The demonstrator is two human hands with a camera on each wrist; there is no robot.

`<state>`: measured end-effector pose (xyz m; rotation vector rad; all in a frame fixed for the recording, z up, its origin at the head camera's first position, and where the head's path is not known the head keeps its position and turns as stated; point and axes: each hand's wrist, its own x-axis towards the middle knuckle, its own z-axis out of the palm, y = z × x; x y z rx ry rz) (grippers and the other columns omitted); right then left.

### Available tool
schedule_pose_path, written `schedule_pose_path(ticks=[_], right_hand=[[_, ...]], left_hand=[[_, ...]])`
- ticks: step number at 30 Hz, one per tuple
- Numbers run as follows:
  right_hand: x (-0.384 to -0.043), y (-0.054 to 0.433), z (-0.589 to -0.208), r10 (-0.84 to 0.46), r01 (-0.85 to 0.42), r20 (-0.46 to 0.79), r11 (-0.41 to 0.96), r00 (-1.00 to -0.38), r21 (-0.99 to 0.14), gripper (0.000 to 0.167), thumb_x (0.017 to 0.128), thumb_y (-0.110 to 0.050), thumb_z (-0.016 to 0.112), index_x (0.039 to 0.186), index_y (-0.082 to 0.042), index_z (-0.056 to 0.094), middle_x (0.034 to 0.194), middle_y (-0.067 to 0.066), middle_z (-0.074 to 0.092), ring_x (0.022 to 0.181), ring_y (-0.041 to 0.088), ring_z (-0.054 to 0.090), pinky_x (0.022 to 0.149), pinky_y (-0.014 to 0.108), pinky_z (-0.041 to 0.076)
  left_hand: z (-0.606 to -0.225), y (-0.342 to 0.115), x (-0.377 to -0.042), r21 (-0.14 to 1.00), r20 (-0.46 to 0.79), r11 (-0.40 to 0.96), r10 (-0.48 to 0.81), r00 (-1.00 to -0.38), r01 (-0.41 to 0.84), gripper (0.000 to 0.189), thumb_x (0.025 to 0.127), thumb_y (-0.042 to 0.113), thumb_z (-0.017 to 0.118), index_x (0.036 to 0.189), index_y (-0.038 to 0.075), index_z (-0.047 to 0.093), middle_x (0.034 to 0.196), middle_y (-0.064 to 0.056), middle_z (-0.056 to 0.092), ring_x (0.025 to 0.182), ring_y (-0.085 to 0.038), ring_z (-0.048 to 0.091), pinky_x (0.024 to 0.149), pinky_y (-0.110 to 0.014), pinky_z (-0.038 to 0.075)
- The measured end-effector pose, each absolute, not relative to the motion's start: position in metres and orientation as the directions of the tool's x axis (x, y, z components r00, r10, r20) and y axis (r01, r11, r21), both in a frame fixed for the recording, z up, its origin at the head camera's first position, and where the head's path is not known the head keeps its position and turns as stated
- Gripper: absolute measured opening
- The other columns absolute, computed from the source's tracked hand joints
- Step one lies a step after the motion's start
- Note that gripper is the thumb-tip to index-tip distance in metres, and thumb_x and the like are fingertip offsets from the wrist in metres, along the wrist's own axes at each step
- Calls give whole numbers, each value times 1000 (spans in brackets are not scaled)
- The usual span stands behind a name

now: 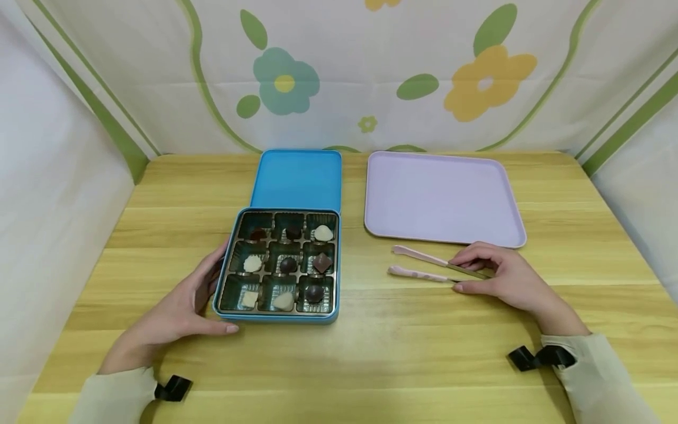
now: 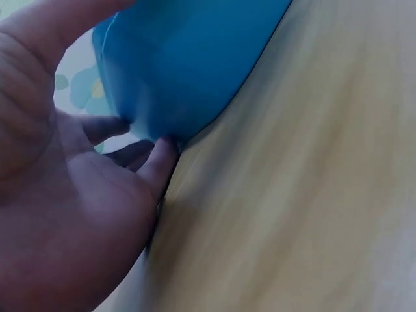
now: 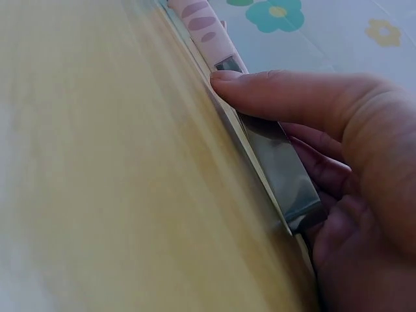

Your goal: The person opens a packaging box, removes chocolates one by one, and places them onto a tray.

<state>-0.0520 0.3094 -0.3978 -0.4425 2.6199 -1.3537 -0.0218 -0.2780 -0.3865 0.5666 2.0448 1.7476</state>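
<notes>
A blue tin of chocolates (image 1: pixel 278 320) lies open on the table, with a divided tray of several dark, white and brown pieces inside. Around its near left corner is my left hand (image 1: pixel 180 309), fingers against the left side and thumb along the front; the left wrist view shows fingertips touching the tin's wall (image 2: pixel 188 58) low down. My right hand (image 1: pixel 508 280) holds a pair of tongs (image 1: pixel 421 255) between thumb and fingers. The tongs' pink tips point left and stand apart, close above or on the table. In the right wrist view, the thumb presses the tongs' metal arm (image 3: pixel 276 159).
Behind the tin lies its blue lid (image 1: pixel 299 178). A lilac tray (image 1: pixel 442 197) lies at the back right, just beyond the tongs. Wooden table (image 1: pixel 339 371) surrounds everything, and a flowered cloth (image 1: pixel 344 76) hangs along the back edge.
</notes>
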Motion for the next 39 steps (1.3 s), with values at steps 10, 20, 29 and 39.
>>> schedule_pose_path(ticks=[10, 20, 29, 39], right_hand=[[-52, 307, -395, -372, -239, 22, 550, -928, -800, 44, 80, -6, 95, 119, -19, 79, 111, -2, 73, 95, 8, 68, 84, 16, 55], [-49, 300, -392, -340, -254, 44, 604, -939, -755, 41, 80, -9, 96, 114, -26, 79, 106, -5, 72, 92, 9, 64, 79, 17, 52], [-64, 271, -364, -324, -263, 70, 599, -943, -756, 25, 96, -14, 84, 119, -19, 77, 110, 0, 80, 94, 5, 71, 76, 16, 56], [-86, 218, -337, -400, -444, 263, 473, -878, -761, 22, 90, -5, 87, 109, -15, 80, 94, -5, 79, 85, 7, 73, 77, 17, 60]], left_hand=[[-389, -282, -24, 995, -10, 88, 542, -840, 45, 130, 77, -20, 84, 175, 15, 8, 179, -7, 20, 150, -1, 43, 115, -10, 41], [-388, -280, -25, 991, -43, 131, 525, -850, 31, 130, 77, -17, 87, 175, 20, 9, 180, -14, 16, 148, 0, 44, 116, -9, 39], [-384, -284, -29, 986, -77, 167, 505, -860, 10, 130, 78, -14, 87, 175, 23, 9, 181, -15, 12, 146, 1, 45, 112, -10, 44], [-389, -284, -24, 991, -55, 134, 528, -848, 19, 130, 78, -14, 87, 175, 19, 8, 180, -20, 8, 149, 5, 43, 114, -10, 43]])
